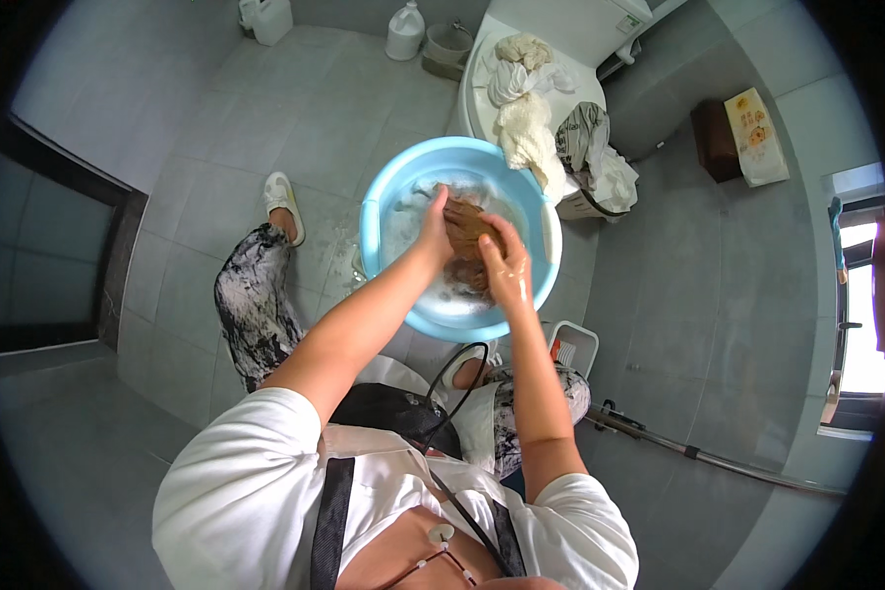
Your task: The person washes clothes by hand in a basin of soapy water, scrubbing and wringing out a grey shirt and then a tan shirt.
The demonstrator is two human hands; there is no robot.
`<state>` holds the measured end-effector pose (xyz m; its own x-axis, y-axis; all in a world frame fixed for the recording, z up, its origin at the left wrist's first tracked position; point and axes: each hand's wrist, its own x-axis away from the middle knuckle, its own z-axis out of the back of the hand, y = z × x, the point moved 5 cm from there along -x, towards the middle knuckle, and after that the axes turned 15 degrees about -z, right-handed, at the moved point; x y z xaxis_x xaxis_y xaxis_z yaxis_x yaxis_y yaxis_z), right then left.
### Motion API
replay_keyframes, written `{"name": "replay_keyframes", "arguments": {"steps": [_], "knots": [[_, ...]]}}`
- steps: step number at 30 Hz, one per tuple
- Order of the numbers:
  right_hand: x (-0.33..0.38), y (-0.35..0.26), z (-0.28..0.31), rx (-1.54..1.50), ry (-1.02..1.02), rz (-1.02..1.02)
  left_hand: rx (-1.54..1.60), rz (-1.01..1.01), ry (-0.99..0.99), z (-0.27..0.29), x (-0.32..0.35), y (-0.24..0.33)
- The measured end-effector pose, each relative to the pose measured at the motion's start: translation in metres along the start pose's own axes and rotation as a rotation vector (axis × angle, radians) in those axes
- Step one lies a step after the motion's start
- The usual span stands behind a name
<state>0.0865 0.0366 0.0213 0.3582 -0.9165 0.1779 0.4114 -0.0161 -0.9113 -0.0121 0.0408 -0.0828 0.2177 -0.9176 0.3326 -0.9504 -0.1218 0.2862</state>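
Observation:
A light-blue basin (371,236) holds cloudy, foamy water in front of me. In it is a wet brown cloth (470,228), bunched up between my two hands. My left hand (437,234) grips its left side, thumb up and the other fingers partly hidden. On the right side my right hand (504,264), wet with suds, has its fingers bent round the cloth. How far the cloth reaches under the foam is hidden.
Behind the basin, a white toilet (474,103) bears cream and white cloths (527,128). A bin (580,205) with a bag stands beside it. White jugs (404,31) are at the back wall, a small white basket (572,344) at right, a metal rail (718,460) lower right.

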Motion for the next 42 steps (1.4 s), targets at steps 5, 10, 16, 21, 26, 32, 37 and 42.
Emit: {"name": "replay_keyframes", "arguments": {"steps": [5,10,16,21,26,32,37,42], "knots": [[0.021,0.010,-0.023,0.319,0.135,0.078,-0.146,-0.014,-0.008,-0.009,0.010,0.003],[0.011,0.011,-0.032,0.467,0.240,0.042,-0.138,0.040,-0.101,0.006,0.002,-0.009],[-0.031,0.042,-0.009,0.490,0.318,-0.129,-0.265,-0.011,0.273,0.025,0.008,-0.034],[-0.033,0.063,0.018,0.650,0.362,-0.150,-0.498,-0.130,0.247,0.032,0.009,-0.008],[-0.027,0.059,0.039,0.631,0.429,0.042,-0.857,-0.336,0.128,0.042,-0.010,0.026],[-0.036,0.062,0.010,0.871,0.175,-0.059,-2.313,-0.761,-0.369,0.012,-0.011,0.027],[-0.046,0.089,-0.021,1.290,-0.102,-0.226,-2.338,-0.161,-0.389,0.029,-0.017,0.011],[-0.064,0.128,-0.036,1.390,-0.254,-0.369,-2.450,0.043,-0.645,0.127,-0.066,-0.028]]}}
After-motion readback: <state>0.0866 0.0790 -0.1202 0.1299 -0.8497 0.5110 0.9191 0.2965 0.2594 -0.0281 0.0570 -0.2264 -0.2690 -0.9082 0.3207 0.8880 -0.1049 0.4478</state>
